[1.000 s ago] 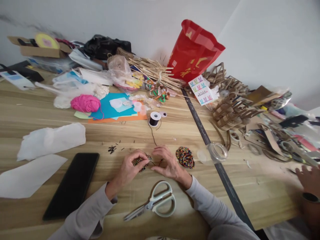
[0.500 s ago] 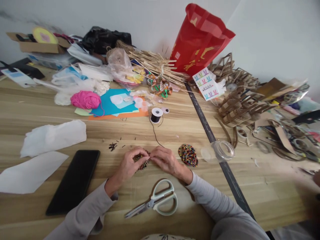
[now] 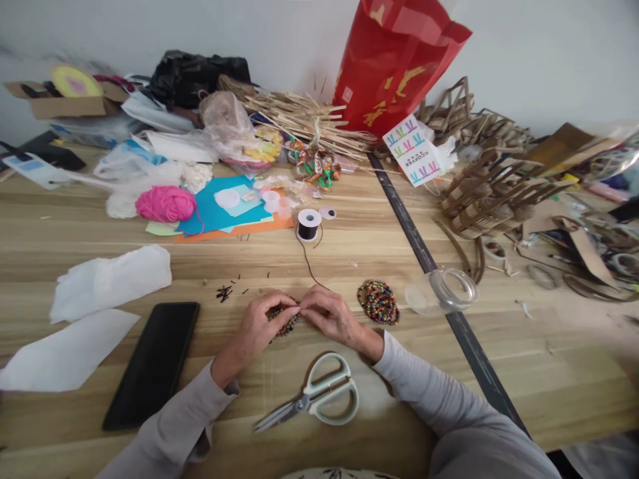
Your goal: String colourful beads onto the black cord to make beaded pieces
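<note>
Landmark: pale-handled steel scissors (image 3: 314, 399), lying flat on the wooden table (image 3: 524, 372) at its near edge, blades pointing left.
Left hand (image 3: 257, 327): just beyond the scissors and a little left of them, fingers curled narrow around a small dark beaded piece (image 3: 284, 324), with the thumb on top.
Right hand (image 3: 329, 316): straight beyond the scissors' handles, fingertips pinched close on the right edge of the beaded piece and meeting the left hand's fingertips there.
Beaded piece: held just above the table between both hands, beyond the scissors and mostly covered by fingers.
Thin black thread (image 3: 307, 263): runs from under the right fingertips away from the scissors to a white spool of black thread (image 3: 308, 224), standing upright farther back.
Flat oval patch of multicoloured beads (image 3: 378, 301): beyond the scissors to the right, just beside the right hand and not touching it.
Clear round plastic jar (image 3: 452, 289): farther right of the scissors, on its side by the dark strip in the table.
Black phone (image 3: 152, 362): well left of the scissors, face down or dark; which one cannot be told.
White paper sheets (image 3: 112, 273): left of the phone, farther from the scissors.
Pink ball of yarn (image 3: 164, 203): far beyond the scissors to the left, beside coloured papers.
Red glossy bag (image 3: 394, 63): at the wall, far beyond the scissors.
</note>
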Available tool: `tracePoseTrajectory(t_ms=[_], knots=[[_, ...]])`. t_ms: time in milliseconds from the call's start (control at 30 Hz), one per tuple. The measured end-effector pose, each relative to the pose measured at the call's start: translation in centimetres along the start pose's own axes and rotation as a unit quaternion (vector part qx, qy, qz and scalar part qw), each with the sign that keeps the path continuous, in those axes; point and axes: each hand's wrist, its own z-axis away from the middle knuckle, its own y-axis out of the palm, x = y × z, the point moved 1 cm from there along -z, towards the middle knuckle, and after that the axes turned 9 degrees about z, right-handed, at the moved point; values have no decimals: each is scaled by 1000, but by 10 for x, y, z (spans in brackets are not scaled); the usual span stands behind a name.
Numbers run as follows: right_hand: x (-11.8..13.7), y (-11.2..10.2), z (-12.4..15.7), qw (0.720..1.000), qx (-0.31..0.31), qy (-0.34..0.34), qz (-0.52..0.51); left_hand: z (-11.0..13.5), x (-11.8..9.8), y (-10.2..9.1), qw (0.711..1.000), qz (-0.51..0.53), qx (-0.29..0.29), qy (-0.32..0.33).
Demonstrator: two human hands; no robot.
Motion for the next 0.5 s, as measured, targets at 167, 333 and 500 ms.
tracePoseTrajectory(t_ms=[167,333,500], knots=[[-2,0,1,1000,-17,22,-4,-4,-7,0,998,-46,13,32],[-3,-3,0,999,-13,31,-15,-5,-8,0,996,-61,23,60],[-8,-5,1,995,-50,89,-20,-5,-1,-3,998,-43,2,49]])
